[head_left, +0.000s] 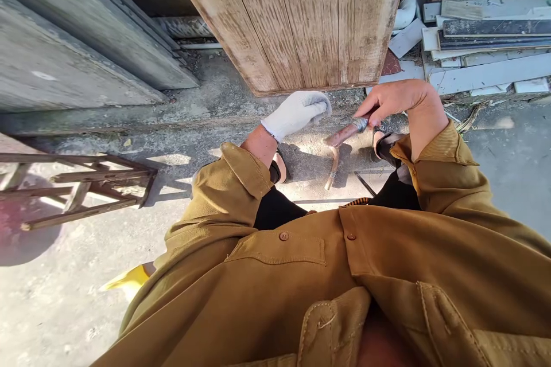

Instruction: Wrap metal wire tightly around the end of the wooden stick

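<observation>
Right hand (390, 104): fingers grasping bent tool (343, 135) by wrapped end; firm grip advisable. Gloved left hand (298, 113): fingers curled, contents indiscernible; best clear of tool's tip.

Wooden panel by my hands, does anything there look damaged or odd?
The panel looks worn: patchy brown, pale streaks across its face. Also odd: your left hand is gloved; your right hand, holding a bent tool, is bare.
</observation>
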Available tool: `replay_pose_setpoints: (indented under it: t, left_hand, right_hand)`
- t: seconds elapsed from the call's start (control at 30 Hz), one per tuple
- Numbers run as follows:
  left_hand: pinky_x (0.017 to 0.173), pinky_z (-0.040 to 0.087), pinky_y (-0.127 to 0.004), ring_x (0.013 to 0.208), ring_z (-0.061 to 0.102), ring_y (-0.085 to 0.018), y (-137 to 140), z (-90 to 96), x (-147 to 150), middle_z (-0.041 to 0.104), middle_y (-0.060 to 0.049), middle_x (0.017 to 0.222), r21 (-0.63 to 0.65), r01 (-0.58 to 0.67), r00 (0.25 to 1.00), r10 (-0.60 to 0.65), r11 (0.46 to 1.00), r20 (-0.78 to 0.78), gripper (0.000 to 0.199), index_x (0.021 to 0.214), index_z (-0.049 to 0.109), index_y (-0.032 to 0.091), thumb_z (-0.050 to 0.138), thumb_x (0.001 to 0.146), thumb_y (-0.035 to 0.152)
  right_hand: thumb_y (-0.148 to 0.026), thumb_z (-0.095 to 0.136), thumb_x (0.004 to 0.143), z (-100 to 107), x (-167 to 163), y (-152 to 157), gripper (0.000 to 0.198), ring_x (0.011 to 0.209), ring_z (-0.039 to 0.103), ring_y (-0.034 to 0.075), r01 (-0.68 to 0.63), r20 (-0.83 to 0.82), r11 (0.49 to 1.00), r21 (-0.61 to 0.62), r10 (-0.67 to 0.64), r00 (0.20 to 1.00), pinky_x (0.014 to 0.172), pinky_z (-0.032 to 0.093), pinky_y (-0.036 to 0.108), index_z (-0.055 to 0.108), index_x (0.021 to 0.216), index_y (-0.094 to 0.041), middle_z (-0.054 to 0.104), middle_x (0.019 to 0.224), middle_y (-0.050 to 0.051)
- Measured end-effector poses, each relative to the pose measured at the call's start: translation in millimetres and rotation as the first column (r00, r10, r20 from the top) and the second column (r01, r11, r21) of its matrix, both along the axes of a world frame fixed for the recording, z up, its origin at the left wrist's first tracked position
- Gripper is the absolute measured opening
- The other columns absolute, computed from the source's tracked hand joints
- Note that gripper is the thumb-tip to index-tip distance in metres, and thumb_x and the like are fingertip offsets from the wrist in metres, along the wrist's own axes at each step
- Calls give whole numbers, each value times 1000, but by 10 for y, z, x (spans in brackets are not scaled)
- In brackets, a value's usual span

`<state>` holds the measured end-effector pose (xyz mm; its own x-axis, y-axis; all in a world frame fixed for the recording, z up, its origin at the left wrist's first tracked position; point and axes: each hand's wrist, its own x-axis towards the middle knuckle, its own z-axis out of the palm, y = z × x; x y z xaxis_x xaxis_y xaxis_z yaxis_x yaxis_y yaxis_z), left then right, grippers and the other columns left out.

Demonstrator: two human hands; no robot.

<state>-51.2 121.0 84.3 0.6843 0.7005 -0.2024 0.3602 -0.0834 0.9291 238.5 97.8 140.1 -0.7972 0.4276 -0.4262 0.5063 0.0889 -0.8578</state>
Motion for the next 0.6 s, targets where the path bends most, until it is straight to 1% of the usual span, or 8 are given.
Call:
replay_pose_setpoints:
  t: [0.07, 0.1, 0.2, 0.33, 0.43, 0.5, 0.53, 0.6]
  left_hand:
    - [70, 57, -31, 65, 63, -16, -31, -2, 33, 77, -7, 86, -43, 42, 996, -39, 998, 74, 12, 89, 74, 19, 63, 94, 20]
    - [74, 59, -32, 70, 66, -16, -54, 2, 51, 79, -9, 91, -58, 66, 992, -59, 996, 115, 12, 88, 73, 19, 63, 96, 21]
    - [88, 63, -35, 86, 76, -21, -124, 18, 101, 80, -11, 92, -95, 69, 985, -53, 993, 166, 22, 85, 69, 20, 68, 102, 33]
    - [75, 64, -33, 59, 66, -18, -170, 9, 148, 60, 1, 61, -190, -1, 988, 30, 982, 149, 39, 89, 66, 22, 67, 109, 55]
    - [62, 56, -29, 46, 49, -14, -180, -9, 162, 46, 7, 52, -195, -20, 986, 52, 981, 157, 38, 92, 67, 21, 59, 112, 52]
    - [59, 51, -27, 47, 48, -13, -189, -1, 157, 47, 6, 53, -147, -21, 989, 42, 989, 145, 32, 93, 69, 20, 58, 111, 45]
    - [59, 50, -28, 48, 49, -14, -196, 13, 150, 49, 5, 53, -109, -16, 992, 30, 994, 121, 29, 94, 71, 20, 58, 109, 41]
    - [62, 50, -29, 53, 54, -15, -211, 58, 134, 55, 2, 57, 2, -13, 999, 13, 1000, 46, 24, 97, 75, 19, 58, 105, 33]
  right_hand:
    - [-66, 90, 84, 27, 38, -34, 50, 73, 52, 14, 213, -155, 977, -7, -211, 965, 71, 43, 29, 81, 97, -19, 68, 79, -2]
    - [-69, 91, 82, 35, 35, -57, 53, 71, 49, 13, 359, -233, 933, -16, -353, 906, 68, 41, 30, 78, 93, -19, 66, 77, -1]
    - [-70, 93, 77, 28, -41, -108, 54, 69, 45, 14, 685, -388, 725, -73, -653, 650, 63, 36, 32, 70, 85, -22, 61, 77, 0]
    - [-45, 92, 85, -30, -148, -78, 34, 72, 45, 13, 813, -439, 528, -245, -808, 392, 68, 38, 30, 67, 91, -21, 60, 83, -1]
    - [-26, 78, 98, -37, -158, -20, 15, 69, 43, 11, 860, -391, 350, -372, -899, 197, 67, 37, 28, 68, 104, -17, 59, 85, -2]
    - [-21, 63, 110, -13, -137, 11, 8, 67, 44, 10, 908, -332, 265, -325, -931, 153, 66, 37, 28, 66, 103, -17, 58, 85, -3]
    - [-18, 57, 113, -1, -121, 24, 17, 66, 45, 10, 942, -293, 229, -245, -944, 154, 66, 37, 28, 64, 98, -18, 58, 84, -3]
    - [-14, 54, 112, 5, -83, 51, 29, 67, 46, 10, 974, -171, 219, 63, -959, 226, 68, 36, 30, 60, 85, -20, 56, 78, -2]
